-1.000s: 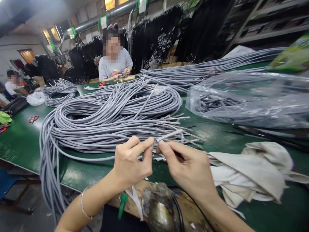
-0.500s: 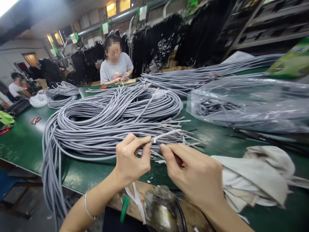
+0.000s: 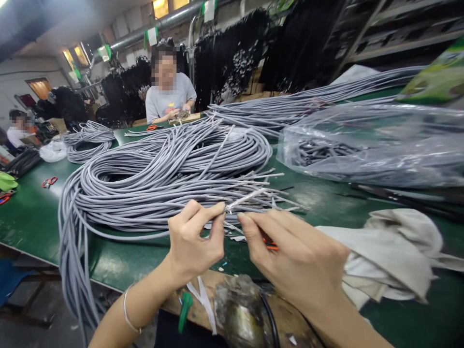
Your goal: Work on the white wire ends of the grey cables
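Observation:
My left hand (image 3: 195,234) is closed in a pinch on a grey cable, right at the base of its stripped end (image 3: 247,198). That end is whitish and shiny and slants up to the right. My right hand (image 3: 297,253) is also closed, thumb and forefinger pressed together just right of the left fingertips; what they hold is too small to make out. An orange handle (image 3: 271,244) shows beneath the right palm, mostly hidden. Behind both hands lies a big looped bundle of grey cables (image 3: 145,195), with many bared ends toward the right.
A clear plastic bag (image 3: 377,164) of dark pieces lies right, beyond a pale cloth (image 3: 398,256). Orange-handled scissors (image 3: 49,182) rest at left on the green table (image 3: 32,212). A grimy metal device (image 3: 242,309) stands at the front edge. A co-worker (image 3: 170,96) sits opposite.
The view has shifted slightly. My right hand has turned a little, its back now lying farther right, while both pinches stay close together at the cable end.

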Demonstrator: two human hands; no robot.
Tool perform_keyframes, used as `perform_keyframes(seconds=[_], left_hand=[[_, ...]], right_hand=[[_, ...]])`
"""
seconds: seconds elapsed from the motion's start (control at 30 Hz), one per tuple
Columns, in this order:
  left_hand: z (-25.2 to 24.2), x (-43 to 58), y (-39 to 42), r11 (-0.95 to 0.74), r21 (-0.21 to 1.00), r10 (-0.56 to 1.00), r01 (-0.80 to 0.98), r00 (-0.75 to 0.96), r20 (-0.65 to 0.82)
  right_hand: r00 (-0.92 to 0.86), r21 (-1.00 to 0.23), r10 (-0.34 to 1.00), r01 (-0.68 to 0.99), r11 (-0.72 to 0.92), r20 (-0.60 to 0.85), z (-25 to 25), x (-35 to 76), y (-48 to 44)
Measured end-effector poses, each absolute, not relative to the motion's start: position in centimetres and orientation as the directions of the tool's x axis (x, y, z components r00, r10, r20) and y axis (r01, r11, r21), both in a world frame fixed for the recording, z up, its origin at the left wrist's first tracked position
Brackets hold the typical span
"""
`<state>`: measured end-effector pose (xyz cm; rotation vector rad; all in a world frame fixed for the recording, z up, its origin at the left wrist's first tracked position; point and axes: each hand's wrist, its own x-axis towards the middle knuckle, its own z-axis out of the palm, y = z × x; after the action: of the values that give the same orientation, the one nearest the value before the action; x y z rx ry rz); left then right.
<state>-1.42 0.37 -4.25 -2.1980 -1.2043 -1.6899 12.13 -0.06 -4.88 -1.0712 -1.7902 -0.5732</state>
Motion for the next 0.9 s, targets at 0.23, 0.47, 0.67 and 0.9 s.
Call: perform_keyframes(seconds=[0.23, 0.47, 0.67, 0.9], left_hand=[[-4.34, -1.2, 0.06, -0.667, 0.343, 0.532, 0.661, 0.1, 0.841], [-4.42, -1.2, 0.05, -0.674, 0.359, 0.543, 0.645, 0.104, 0.833], [-4.41, -1.29, -0.07, -0.668, 0.382, 0.557, 0.639, 0.089, 0.825], [-4.31, -1.37, -0.03, -0.663, 0.384, 0.542, 0.643, 0.057, 0.839]], right_hand=[[-0.126, -0.232, 0.524, 0.793, 0.563, 0.842, -4.99, 11.85, -0.16], [-0.045, -0.533, 0.695, 0.608, 0.589, 0.718, -4.91, 11.7, 0.05], [-0.085, -0.478, 0.672, 0.639, 0.603, 0.736, -4.74, 12.03, 0.14], [-0.114, -0.452, 0.665, 0.649, 0.612, 0.738, -4.46, 12.49, 0.13]])
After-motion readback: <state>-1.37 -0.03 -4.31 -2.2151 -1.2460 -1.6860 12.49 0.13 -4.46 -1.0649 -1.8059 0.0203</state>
